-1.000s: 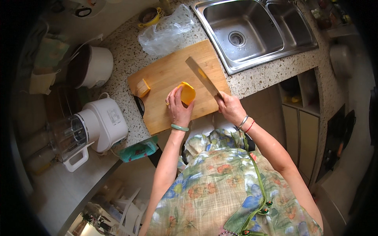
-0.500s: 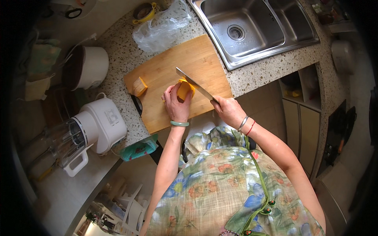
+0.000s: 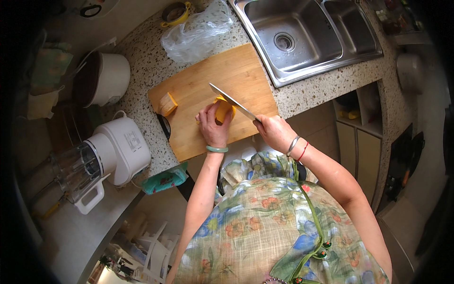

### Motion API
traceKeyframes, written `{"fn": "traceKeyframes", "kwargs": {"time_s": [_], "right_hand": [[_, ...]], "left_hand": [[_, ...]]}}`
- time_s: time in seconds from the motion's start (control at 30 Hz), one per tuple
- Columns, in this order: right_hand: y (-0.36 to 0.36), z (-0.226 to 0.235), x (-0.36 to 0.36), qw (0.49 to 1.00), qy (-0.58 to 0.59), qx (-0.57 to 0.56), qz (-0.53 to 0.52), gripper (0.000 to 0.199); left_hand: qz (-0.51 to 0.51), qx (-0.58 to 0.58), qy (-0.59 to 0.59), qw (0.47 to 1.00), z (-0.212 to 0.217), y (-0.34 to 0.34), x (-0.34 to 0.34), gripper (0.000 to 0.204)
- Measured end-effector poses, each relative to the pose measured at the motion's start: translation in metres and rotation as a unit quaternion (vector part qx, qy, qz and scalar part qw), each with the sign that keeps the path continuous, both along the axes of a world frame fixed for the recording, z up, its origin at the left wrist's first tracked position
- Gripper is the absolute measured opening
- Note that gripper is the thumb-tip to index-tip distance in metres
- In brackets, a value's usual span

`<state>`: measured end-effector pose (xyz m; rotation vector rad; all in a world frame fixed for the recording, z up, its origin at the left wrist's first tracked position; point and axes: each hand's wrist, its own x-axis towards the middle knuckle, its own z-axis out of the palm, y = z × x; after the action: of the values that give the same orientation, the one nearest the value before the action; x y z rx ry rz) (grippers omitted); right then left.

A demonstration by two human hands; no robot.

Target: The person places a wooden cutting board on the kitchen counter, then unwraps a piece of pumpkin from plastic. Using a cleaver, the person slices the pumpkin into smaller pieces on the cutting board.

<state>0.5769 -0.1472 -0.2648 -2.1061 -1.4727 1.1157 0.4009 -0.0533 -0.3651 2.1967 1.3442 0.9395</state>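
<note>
My left hand (image 3: 213, 127) is closed around an orange piece of pumpkin (image 3: 225, 112), steadying it on the wooden cutting board (image 3: 227, 66). In my right hand (image 3: 276, 135) is the handle of a kitchen knife (image 3: 235, 103). Its blade slants up and left across the far right side of the pumpkin piece, touching or very close to it; how deep it sits I cannot tell. Another pumpkin piece (image 3: 168, 104), with tan rind and an orange edge, lies at the board's left end.
Behind the board are a crumpled clear plastic bag (image 3: 196, 35) and a yellow cup (image 3: 176, 14). A steel double sink (image 3: 307, 75) is at the far right. A white blender (image 3: 124, 151) and a white rice cooker (image 3: 113, 78) stand on the left.
The knife blade has shifted slightly left over the pumpkin piece, while the piece and my left hand have moved a little to the right. Both grips stay the same.
</note>
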Motion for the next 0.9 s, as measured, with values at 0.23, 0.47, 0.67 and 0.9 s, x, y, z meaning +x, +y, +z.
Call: {"fn": "traceKeyframes", "kwargs": {"time_s": [0.23, 0.47, 0.67, 0.9], "right_hand": [[0.019, 0.014, 0.003, 0.998, -0.005, -0.052, 0.029, 0.030], [0.040, 0.019, 0.003, 0.992, -0.017, -0.112, 0.056, 0.031], [0.056, 0.022, 0.008, 0.987, -0.024, -0.134, 0.085, 0.029], [0.066, 0.022, 0.009, 0.980, -0.046, -0.166, 0.102, 0.029]], "left_hand": [[0.004, 0.001, -0.021, 1.000, -0.005, 0.000, 0.000, 0.047], [-0.002, 0.006, -0.019, 1.000, -0.004, 0.001, 0.000, 0.045], [0.003, 0.002, -0.026, 1.000, -0.001, 0.004, 0.002, 0.045], [0.007, -0.002, -0.017, 1.000, 0.003, 0.006, 0.004, 0.041]]}}
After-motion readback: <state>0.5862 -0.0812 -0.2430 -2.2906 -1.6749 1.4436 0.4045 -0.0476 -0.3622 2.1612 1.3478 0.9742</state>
